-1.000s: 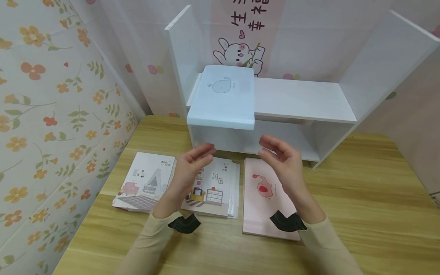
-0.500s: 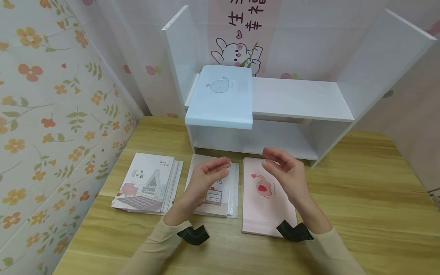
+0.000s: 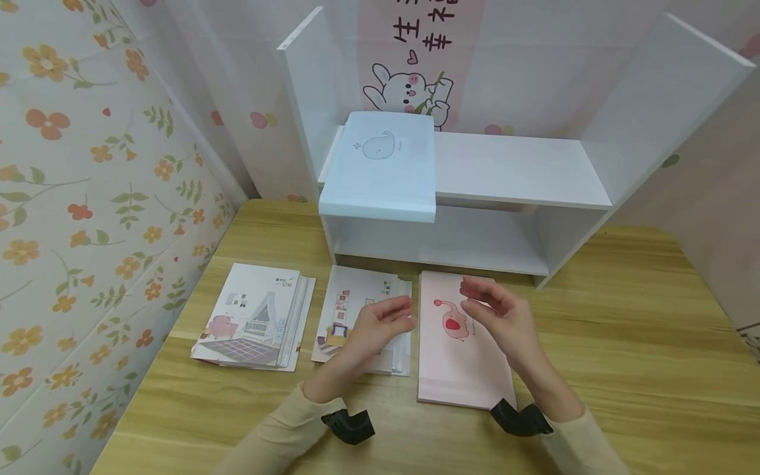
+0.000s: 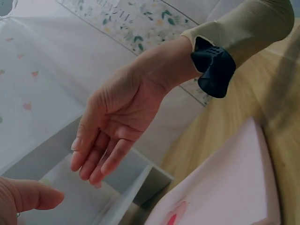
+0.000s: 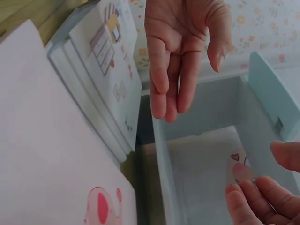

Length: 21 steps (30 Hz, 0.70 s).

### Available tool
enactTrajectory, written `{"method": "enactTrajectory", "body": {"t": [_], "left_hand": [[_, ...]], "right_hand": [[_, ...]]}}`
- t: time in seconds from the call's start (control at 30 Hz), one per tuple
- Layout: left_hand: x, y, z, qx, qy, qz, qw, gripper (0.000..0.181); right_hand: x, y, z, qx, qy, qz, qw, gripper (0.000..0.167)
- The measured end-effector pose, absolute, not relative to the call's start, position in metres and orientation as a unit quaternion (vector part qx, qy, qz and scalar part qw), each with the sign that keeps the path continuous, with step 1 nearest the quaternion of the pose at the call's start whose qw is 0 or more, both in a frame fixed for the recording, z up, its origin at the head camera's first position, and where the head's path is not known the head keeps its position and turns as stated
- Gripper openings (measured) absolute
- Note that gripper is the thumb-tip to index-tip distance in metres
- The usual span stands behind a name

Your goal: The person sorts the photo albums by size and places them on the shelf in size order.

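Note:
My left hand (image 3: 374, 336) hovers over the middle stack of white books (image 3: 341, 307), hiding part of its printed room scene. Over the right half of a pink book (image 3: 454, 369) with a red elephant is my right hand (image 3: 505, 323). Both hands hold nothing; their fingers are relaxed and slightly bent, palms facing each other. In the left wrist view the right hand (image 4: 124, 103) hangs with loose fingers. The right wrist view shows the left hand (image 5: 180, 56) with fingers pointing down. Farther left lies another stack of books (image 3: 249, 316) with a pink pig on its cover.
Behind the books stands a white two-level shelf (image 3: 522, 168) with tall side panels. A light blue book (image 3: 386, 175) with a whale drawing lies on its upper board, jutting past the front edge. All stands on a wooden table (image 3: 629, 343), with a flowered curtain (image 3: 89, 218) at left.
Both hands have moved down toward the person, the left one also to the right, so the hands are closer together. The books and shelf have stayed in place.

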<state>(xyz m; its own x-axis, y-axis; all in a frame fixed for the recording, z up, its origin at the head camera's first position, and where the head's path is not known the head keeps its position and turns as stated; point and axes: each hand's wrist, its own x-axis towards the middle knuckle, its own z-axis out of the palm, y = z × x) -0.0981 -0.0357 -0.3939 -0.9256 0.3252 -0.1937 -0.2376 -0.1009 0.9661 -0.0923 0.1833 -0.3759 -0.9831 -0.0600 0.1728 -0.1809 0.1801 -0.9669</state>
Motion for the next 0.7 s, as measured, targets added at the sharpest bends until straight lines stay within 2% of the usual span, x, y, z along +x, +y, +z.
{"method": "enactTrajectory", "body": {"t": [0.37, 0.7], "left_hand": [[-0.084, -0.026, -0.406, 0.013, 0.698, 0.678, 0.23, 0.053], [-0.074, -0.021, -0.412, -0.013, 0.703, 0.664, 0.254, 0.057]], "right_hand": [[-0.078, 0.197, -0.392, 0.022, -0.818, 0.575, -0.023, 0.037], [-0.063, 0.219, -0.409, -0.016, -0.848, 0.527, -0.044, 0.042]]}}
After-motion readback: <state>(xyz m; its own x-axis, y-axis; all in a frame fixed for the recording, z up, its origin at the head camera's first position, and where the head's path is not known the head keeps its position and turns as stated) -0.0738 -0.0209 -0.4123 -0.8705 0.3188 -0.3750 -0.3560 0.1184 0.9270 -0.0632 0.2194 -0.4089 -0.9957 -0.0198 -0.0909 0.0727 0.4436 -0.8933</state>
